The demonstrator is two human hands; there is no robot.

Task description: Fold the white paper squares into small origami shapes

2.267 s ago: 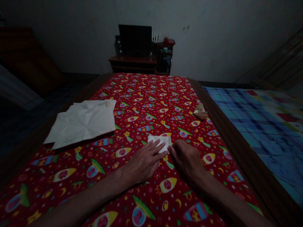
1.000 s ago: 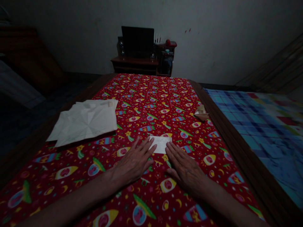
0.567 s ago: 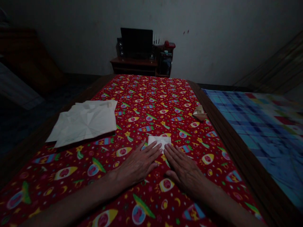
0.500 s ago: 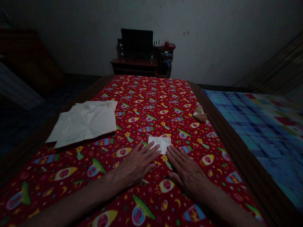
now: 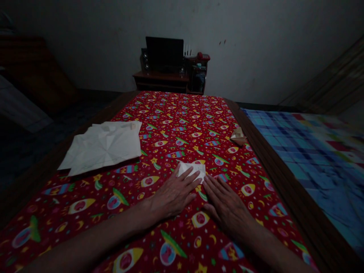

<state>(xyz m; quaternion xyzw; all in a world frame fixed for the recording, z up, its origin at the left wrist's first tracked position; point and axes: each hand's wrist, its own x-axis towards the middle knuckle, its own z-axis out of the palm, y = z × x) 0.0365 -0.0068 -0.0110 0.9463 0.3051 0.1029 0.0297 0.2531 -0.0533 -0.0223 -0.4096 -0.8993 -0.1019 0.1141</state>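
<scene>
A small folded white paper (image 5: 192,167) lies flat on the red patterned cloth (image 5: 170,132), its near part covered by fingers. My left hand (image 5: 178,193) rests over the paper, palm down, with its fingers stretched across the lower left and middle. Beside the paper's right edge, my right hand (image 5: 226,199) lies flat with fingers extended, the fingertips at or just touching the near right corner. Neither hand grips anything.
To the left lies a stack of creased white paper sheets (image 5: 105,148). A small folded paper piece (image 5: 238,136) sits near the right edge. Beyond the cloth's far end stands a desk (image 5: 160,77) with a dark monitor (image 5: 165,53). A checked blue mat (image 5: 295,151) is at right.
My left hand has slid right and slightly forward across the folded paper, covering more of it. My right hand has shifted slightly to the right.
</scene>
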